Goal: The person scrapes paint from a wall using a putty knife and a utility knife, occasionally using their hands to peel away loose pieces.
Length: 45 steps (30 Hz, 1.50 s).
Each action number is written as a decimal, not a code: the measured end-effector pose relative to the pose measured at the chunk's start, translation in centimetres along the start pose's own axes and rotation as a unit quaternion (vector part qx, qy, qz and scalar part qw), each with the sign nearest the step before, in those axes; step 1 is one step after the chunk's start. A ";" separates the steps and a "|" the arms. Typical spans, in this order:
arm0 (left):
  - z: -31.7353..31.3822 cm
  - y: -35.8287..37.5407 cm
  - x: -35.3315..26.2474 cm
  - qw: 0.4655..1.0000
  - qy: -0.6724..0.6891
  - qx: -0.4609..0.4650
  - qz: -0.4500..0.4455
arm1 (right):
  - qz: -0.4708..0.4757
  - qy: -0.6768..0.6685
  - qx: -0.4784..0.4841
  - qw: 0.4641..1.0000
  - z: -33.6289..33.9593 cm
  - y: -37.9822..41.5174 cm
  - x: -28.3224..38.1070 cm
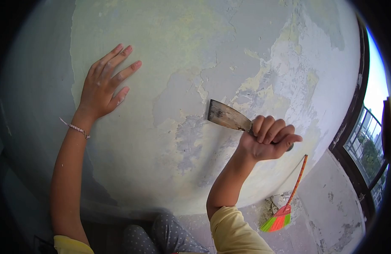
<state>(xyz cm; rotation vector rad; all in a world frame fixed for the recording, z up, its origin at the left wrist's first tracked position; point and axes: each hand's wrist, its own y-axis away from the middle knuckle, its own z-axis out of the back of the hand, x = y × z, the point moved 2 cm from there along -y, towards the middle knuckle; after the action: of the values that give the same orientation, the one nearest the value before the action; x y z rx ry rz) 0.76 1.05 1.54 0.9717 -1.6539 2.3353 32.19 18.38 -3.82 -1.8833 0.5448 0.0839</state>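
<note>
A wall (132,165) with peeling, patchy paint fills most of the view. My left hand (104,82) rests against its upper left part, palm down with the fingers spread. In my right hand (271,137) is a paint scraper (229,116), my fingers wrapped round its handle. Its wide, stained metal blade points left, the edge right at the border of a flaked grey patch (174,93) near the middle of the wall. Most of the handle is hidden inside my fist.
A broom (282,216) with orange and green bristles leans at the lower right, near crumbled debris (269,207) at the wall's foot. On the right, a dark-framed window (360,127) looks out on a railing and trees. My knees (161,235) show below.
</note>
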 end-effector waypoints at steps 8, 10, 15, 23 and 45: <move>0.0 0.0 0.1 1.000 -0.002 -0.005 -0.003 | 0.009 0.031 0.035 0.999 0.2 0.0 -1.6; 0.0 0.1 0.0 1.000 -0.007 0.000 -0.002 | -0.012 0.018 0.052 0.998 0.4 -0.4 -0.9; 0.2 -0.1 -0.1 1.000 -0.006 -0.007 -0.003 | 0.061 -0.105 0.042 0.992 -0.2 -0.7 3.0; 0.0 -0.1 0.0 1.000 -0.008 -0.005 -0.004 | -0.034 0.023 -0.014 0.999 0.5 -0.1 -0.9; 0.1 0.2 0.0 1.000 -0.005 -0.006 -0.004 | -0.130 0.004 0.149 0.980 -1.0 -3.4 -2.2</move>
<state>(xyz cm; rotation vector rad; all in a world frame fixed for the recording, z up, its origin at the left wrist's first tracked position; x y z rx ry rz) 0.74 0.88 1.39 0.9881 -1.6622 2.3158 31.38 19.14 0.24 -1.6444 0.2944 -0.1694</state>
